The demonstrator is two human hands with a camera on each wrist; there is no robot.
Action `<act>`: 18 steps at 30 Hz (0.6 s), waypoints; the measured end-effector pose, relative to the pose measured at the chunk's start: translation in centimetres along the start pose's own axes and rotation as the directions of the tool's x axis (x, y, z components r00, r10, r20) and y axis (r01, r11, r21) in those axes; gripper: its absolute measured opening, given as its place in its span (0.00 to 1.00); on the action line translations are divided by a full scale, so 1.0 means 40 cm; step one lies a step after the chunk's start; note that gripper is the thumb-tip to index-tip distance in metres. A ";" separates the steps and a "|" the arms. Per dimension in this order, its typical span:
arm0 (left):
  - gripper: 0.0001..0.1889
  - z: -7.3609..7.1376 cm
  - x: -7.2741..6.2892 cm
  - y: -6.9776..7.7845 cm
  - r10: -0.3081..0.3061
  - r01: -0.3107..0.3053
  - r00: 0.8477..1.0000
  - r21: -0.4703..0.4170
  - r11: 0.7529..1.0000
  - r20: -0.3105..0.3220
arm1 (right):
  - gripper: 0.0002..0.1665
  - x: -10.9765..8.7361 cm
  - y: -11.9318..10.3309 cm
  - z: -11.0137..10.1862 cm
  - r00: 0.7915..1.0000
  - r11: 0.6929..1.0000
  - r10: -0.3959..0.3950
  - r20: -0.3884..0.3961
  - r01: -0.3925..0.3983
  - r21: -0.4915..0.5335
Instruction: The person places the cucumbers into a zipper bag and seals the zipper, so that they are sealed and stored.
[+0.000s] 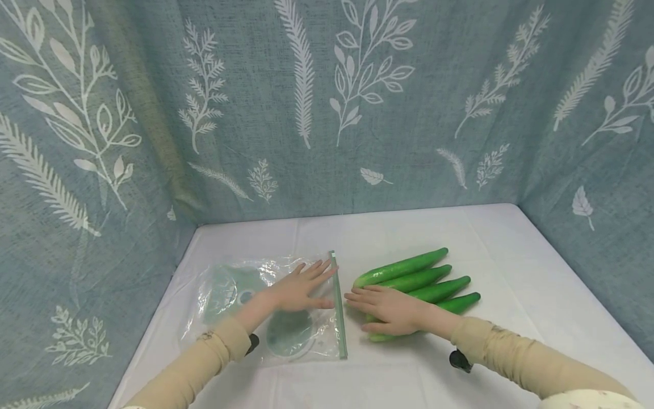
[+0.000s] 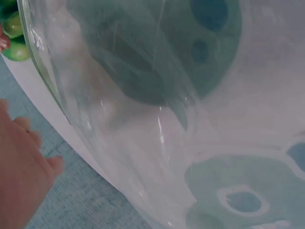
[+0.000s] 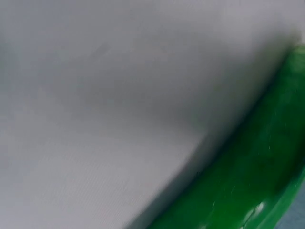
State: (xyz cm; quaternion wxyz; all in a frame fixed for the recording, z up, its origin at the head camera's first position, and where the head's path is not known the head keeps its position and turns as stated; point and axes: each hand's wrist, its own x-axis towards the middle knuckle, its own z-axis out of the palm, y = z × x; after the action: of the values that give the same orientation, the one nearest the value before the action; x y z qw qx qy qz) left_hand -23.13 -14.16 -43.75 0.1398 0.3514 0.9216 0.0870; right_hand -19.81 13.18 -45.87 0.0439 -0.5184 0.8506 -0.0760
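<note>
A clear plastic zip bag (image 1: 319, 329) with pale green printed patches lies flat at the left, its green zip strip (image 1: 339, 318) along the right edge. My left hand (image 1: 301, 288) is spread over the bag, fingertips close to the strip; the left wrist view shows the hand (image 2: 21, 167) beside the bag's clear film (image 2: 143, 138). Several green cucumbers (image 1: 409, 266) lie side by side to the right of the bag. Over their near-left ends lies my right hand (image 1: 390, 309), fingers extended. A cucumber (image 3: 248, 176) crosses the corner of the right wrist view, where no fingers show.
Everything lies on a white-covered table (image 1: 490, 238). A blue-green curtain (image 1: 317, 170) with white leaf prints stands behind it and along both sides.
</note>
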 end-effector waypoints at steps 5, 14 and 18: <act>0.47 0.015 0.002 0.011 -0.031 0.033 0.999 -0.049 0.998 0.041 | 0.34 0.013 -0.010 0.016 0.998 0.993 -0.063 0.009 0.063 -0.100; 0.49 0.058 0.005 0.015 0.014 -0.015 1.000 -0.038 0.999 -0.002 | 0.31 0.015 -0.022 0.034 0.997 0.977 -0.070 -0.022 0.064 -0.202; 0.49 0.071 0.003 0.019 0.016 -0.016 1.000 -0.040 0.999 -0.003 | 0.29 0.018 -0.026 0.036 0.995 0.969 -0.097 -0.028 0.088 -0.230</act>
State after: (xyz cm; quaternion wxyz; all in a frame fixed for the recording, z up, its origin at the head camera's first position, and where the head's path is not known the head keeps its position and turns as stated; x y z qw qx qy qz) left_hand -21.84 -13.34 -46.24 0.1452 0.3556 0.9171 0.1072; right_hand -19.00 11.97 -47.09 -0.0360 -0.5575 0.8293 0.0101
